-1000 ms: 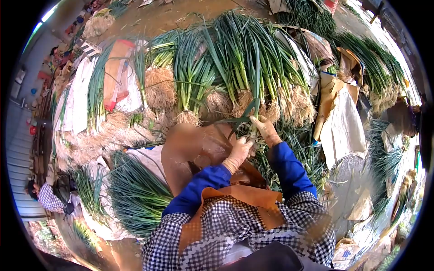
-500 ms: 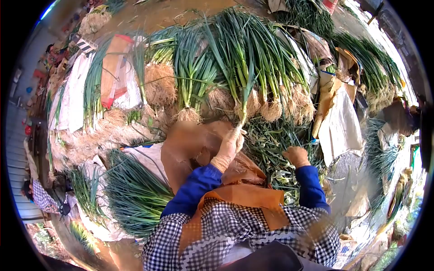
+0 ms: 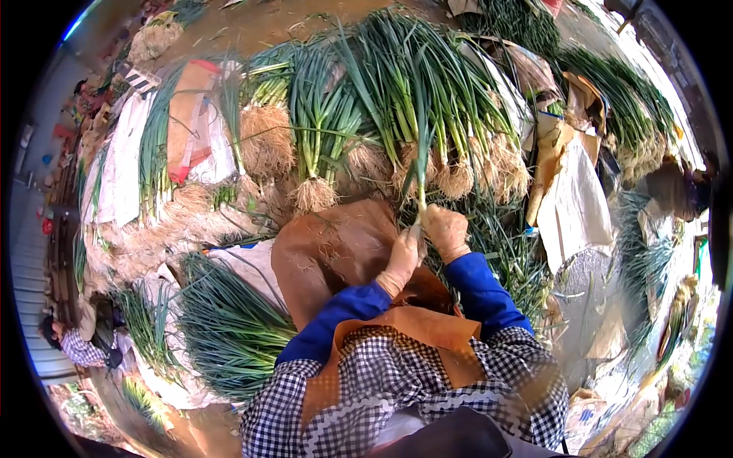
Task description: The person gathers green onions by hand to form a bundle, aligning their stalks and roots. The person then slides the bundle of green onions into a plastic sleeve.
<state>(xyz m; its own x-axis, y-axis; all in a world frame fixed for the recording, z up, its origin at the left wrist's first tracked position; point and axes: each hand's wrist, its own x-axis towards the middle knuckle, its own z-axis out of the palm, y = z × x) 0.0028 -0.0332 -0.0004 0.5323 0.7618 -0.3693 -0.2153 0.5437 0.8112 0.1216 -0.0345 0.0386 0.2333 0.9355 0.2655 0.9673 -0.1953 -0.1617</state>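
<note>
Left hand (image 3: 404,256) and right hand (image 3: 444,230), close together, both pinching one long, slender green-and-white leafy stalk (image 3: 421,169) low down!

Mid-frame, the held green onion (image 3: 421,172) looks smooth, the brown lap cover (image 3: 324,248) leathery and faintly glossy; lower centre, the checked garment (image 3: 370,362) is matt cloth.

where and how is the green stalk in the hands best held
The green stalk is likely best gripped by its pale lower stem, coming from the wearer's side: that slim end points toward the body, while its leafy end points away. Left hand and right hand meet there.
</note>
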